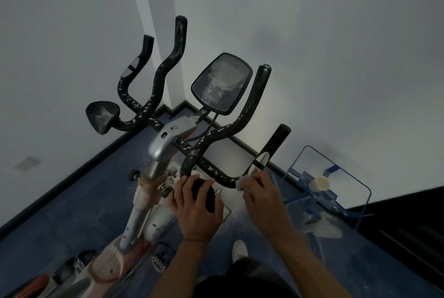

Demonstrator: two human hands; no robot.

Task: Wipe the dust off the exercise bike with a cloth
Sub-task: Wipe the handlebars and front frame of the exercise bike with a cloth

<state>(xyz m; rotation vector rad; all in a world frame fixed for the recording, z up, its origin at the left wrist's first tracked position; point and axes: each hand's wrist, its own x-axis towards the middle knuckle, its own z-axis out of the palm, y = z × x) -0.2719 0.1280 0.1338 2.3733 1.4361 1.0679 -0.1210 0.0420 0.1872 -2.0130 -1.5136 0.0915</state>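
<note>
Your left hand (195, 208) curls over the black elbow pad (204, 195) on the near side of the exercise bike (153, 151), fingers wrapped on its top. Your right hand (262, 198) pinches a small white cloth (241, 182) against the lower bend of the nearest handlebar (216, 172), just below its pale sensor patch. Beneath your arms, a white shoe (239, 249) stands on the blue floor (60, 201) beside a pedal (159, 260). Farther out, the bars are speckled with white dust, and the dusty screen (222, 82) tilts up between them. Another elbow pad (102, 116) sits on the far left. To the right, a blue wire rack (336, 192) stands against the white wall (336, 57).
</note>
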